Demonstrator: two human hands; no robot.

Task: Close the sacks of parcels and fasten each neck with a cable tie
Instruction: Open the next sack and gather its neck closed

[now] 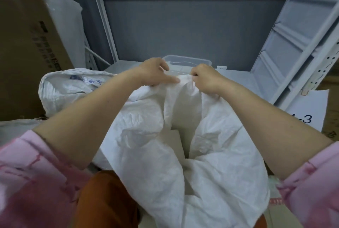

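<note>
Here the white sack (165,150) sits open just below the camera, its mouth gaping toward the person with a flat parcel (177,142) showing inside; its far rim is drawn up into a ridge running left to right between the hands. The left hand (154,72) pinches that rim with a finger stretched along it, and the right hand (203,78) is curled tight on the rim beside it, so the near rim must yet come up to form a neck. Beyond lie a clear tub (187,61) holding what may be ties, a second sack (69,88) to the left, a carton (23,44) and the shelf frame (300,48); nothing blocks the gather.
</note>
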